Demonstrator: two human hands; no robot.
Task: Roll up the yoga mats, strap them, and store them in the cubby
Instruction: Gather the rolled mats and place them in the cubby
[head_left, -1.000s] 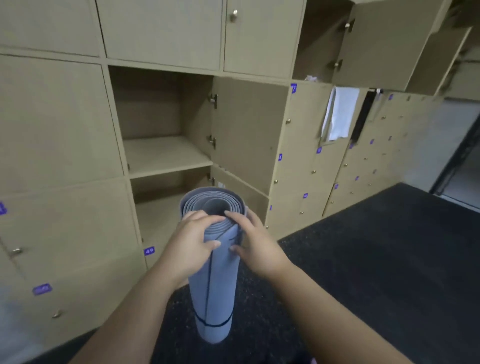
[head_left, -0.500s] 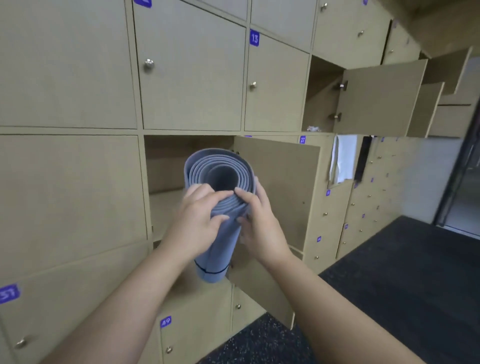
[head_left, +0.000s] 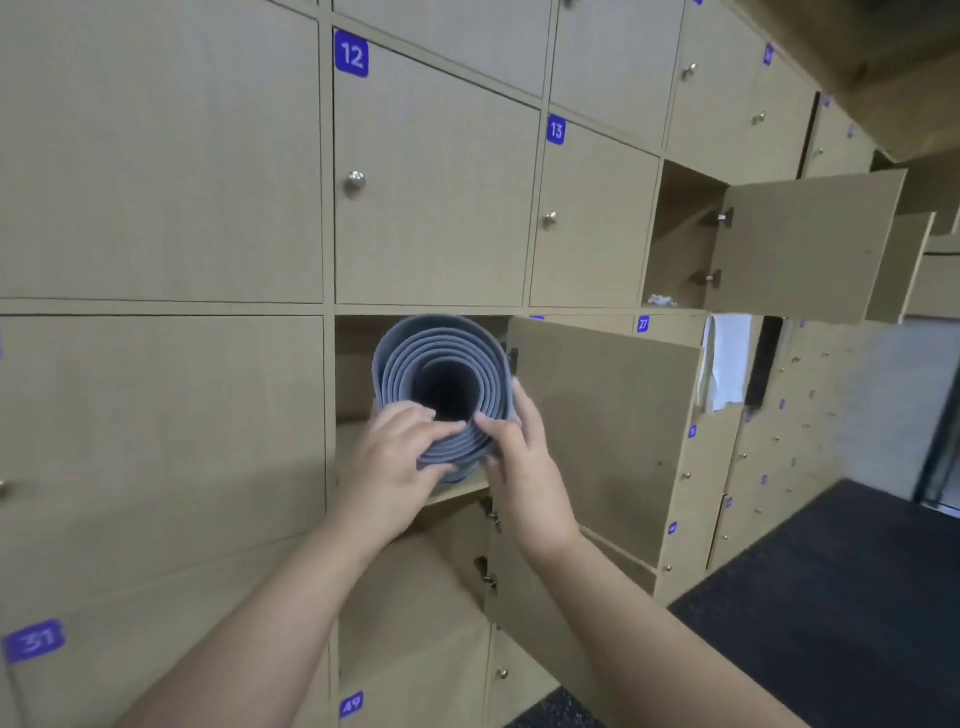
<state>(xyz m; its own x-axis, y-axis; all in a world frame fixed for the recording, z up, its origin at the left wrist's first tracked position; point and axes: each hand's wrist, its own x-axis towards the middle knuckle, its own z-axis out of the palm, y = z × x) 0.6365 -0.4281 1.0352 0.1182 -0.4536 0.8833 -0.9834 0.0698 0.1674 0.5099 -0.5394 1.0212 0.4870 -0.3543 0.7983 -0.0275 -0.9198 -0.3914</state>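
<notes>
Rolled yoga mat held end-on at the mouth of the open cubby, spiral end facing the camera, far end pointing inward and hidden. Left hand curled around the roll's lower edge at 7 o'clock, fingers over the outer layers. Right hand gripping the edge at 4 o'clock, thumb on the rim, fingers along the side.

Risks, as judged:
- Roll fills nearly the full height of the opening; upper rim sits close to the cubby's top edge at 12 o'clock. Likely snag there if pushed in tilted.
- No strap visible from this angle; cannot tell whether fitted. Layers look loose, so possible telescoping or unwinding under a push on the end face.
- Open cubby door close at 3 o'clock of the roll; likely pinch point for the right hand's fingers.
- Lower door also ajar at 5 o'clock; possible knock to the forearm.

Legible markings: blue number tags "12", "13", "27", "31", "49". Smaller tags farther right unreadable. No brand seen on the mat.
</notes>
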